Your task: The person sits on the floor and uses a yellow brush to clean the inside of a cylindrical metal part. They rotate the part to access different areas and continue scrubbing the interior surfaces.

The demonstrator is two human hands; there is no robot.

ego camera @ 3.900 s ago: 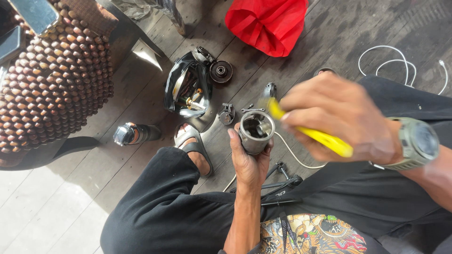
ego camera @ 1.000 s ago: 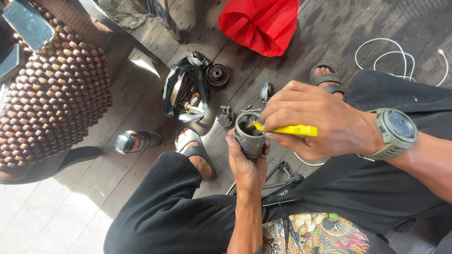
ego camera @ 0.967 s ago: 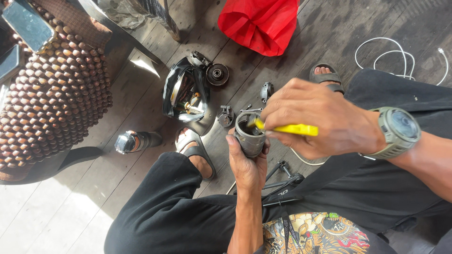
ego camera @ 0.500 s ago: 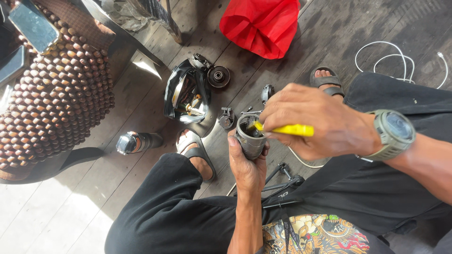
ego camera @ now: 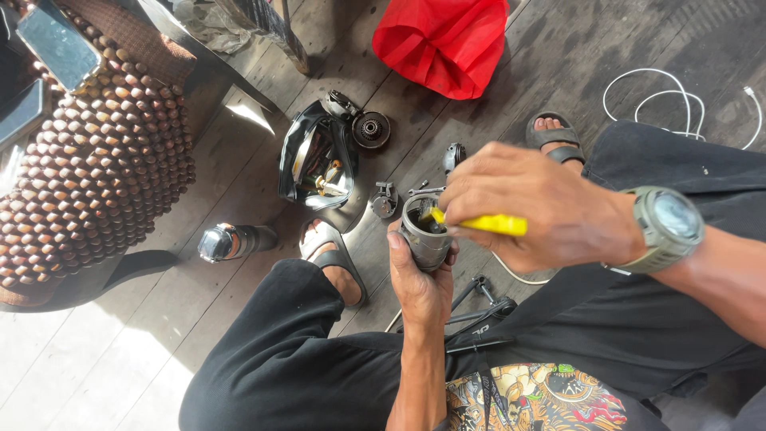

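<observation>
- The left hand (ego camera: 421, 279) was clamped around a grey metal cylinder (ego camera: 424, 235), held upright over the lap with the open end facing up; the fingers wrapped its lower wall.
- The right hand (ego camera: 535, 209), with a green wristwatch (ego camera: 664, 223) on the wrist, was closed on a yellow-handled tool (ego camera: 481, 223), whose tip pointed down into the cylinder's mouth. The tip itself was hidden inside the bore.
- The tool sat at a slant, so a slip looked possible: too much sideways push might have skidded it off the rim toward the left thumb, or scored the inner wall.
- The cylinder had only the one hand's grip and no rest beneath it, so a hard twist might have turned it in the palm or dropped it.
- Just beyond, on the dark plank floor (ego camera: 239, 183), small metal parts (ego camera: 384, 199) lay loose beside an open black tool pouch (ego camera: 315, 164); anything knocked out of the cylinder could have rolled among them or into a gap between planks.
- Farther off lay a red bag (ego camera: 443, 40) and a white cable (ego camera: 678, 100).
</observation>
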